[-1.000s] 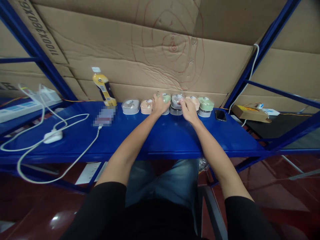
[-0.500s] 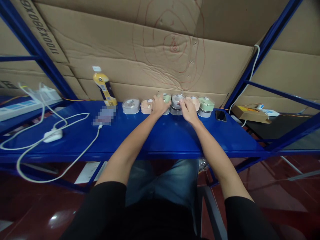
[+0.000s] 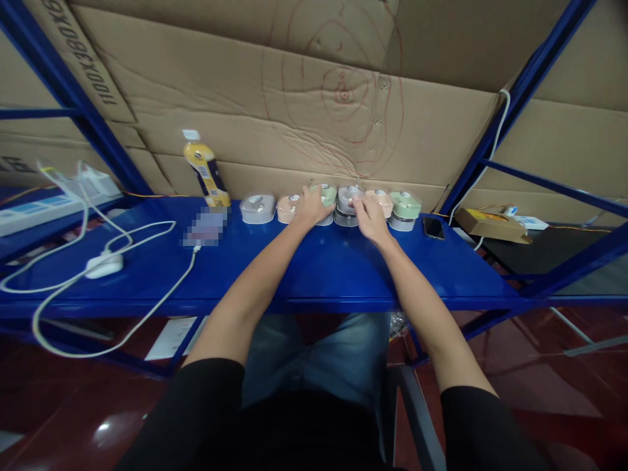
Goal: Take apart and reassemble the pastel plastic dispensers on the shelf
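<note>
A row of small clear-lidded plastic boxes lines the cardboard wall, some stacked two high. My left hand (image 3: 313, 208) is curled round the left side of a green-lidded box (image 3: 327, 193), its thumb at the front. A peach box (image 3: 286, 209) lies just left of that hand, and a grey box (image 3: 258, 209) stands at the row's left end. With its thumb in front, my right hand (image 3: 371, 217) grips the right side of a grey-lidded box (image 3: 349, 194) on a stack. Behind its fingers a peach-lidded box (image 3: 384, 199) is partly hidden. Another green-lidded box (image 3: 406, 201) tops the right-end stack.
The boxes rest on a blue metal shelf (image 3: 324, 275). To the left stand a yellow drink bottle (image 3: 206, 169), a blurred-out device (image 3: 206, 227) on a white cable, and a white charger (image 3: 104, 265). A phone (image 3: 433, 227) and an opened carton (image 3: 490, 224) are right.
Both hands stay at the same boxes. The left hand and forearm have shifted very slightly; the boxes show no clear movement.
</note>
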Action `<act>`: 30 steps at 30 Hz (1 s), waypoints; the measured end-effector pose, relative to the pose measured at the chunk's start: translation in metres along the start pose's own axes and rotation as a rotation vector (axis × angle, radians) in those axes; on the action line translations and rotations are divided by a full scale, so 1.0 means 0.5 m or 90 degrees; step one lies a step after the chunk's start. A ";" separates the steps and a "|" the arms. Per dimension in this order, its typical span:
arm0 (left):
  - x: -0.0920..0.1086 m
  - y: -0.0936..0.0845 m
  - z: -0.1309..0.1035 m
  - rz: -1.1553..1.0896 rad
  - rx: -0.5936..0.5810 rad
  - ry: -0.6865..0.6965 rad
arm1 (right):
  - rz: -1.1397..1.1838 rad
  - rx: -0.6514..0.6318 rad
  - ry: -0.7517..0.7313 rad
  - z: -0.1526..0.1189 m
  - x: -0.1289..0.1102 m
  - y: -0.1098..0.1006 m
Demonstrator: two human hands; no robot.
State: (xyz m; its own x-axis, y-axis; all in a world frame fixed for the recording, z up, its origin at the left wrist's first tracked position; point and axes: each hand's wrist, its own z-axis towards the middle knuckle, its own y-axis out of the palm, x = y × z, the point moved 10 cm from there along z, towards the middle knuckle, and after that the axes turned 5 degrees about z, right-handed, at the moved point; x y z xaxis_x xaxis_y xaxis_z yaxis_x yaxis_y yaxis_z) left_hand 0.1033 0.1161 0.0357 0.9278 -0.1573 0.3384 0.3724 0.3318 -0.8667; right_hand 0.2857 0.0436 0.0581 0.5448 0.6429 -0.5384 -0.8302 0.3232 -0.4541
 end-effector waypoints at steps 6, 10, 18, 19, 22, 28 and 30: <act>0.008 -0.006 -0.001 0.009 0.027 0.058 | 0.001 0.001 0.000 0.000 0.003 0.000; 0.013 0.000 0.001 0.018 0.013 0.088 | 0.000 0.003 0.003 0.000 0.004 0.000; 0.017 -0.002 -0.004 0.017 0.004 0.062 | 0.000 0.002 -0.004 0.001 -0.001 -0.001; 0.014 -0.005 -0.004 0.009 0.005 0.057 | 0.002 0.002 -0.006 0.001 -0.002 -0.002; -0.008 -0.032 -0.003 -0.004 0.029 0.051 | 0.006 0.009 -0.012 0.002 -0.007 -0.008; -0.183 -0.120 -0.008 0.065 0.111 -0.083 | 0.002 0.044 -0.015 0.002 -0.010 -0.024; -0.255 -0.130 -0.017 0.106 0.107 -0.160 | 0.001 0.053 -0.011 0.001 -0.008 -0.024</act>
State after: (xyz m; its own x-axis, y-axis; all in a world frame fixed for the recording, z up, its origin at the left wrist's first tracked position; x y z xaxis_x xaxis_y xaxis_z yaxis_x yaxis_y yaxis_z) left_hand -0.0397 0.1069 0.0457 0.9453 0.1390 0.2952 0.1947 0.4856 -0.8522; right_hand 0.2938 0.0375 0.0660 0.5426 0.6544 -0.5267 -0.8381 0.3793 -0.3921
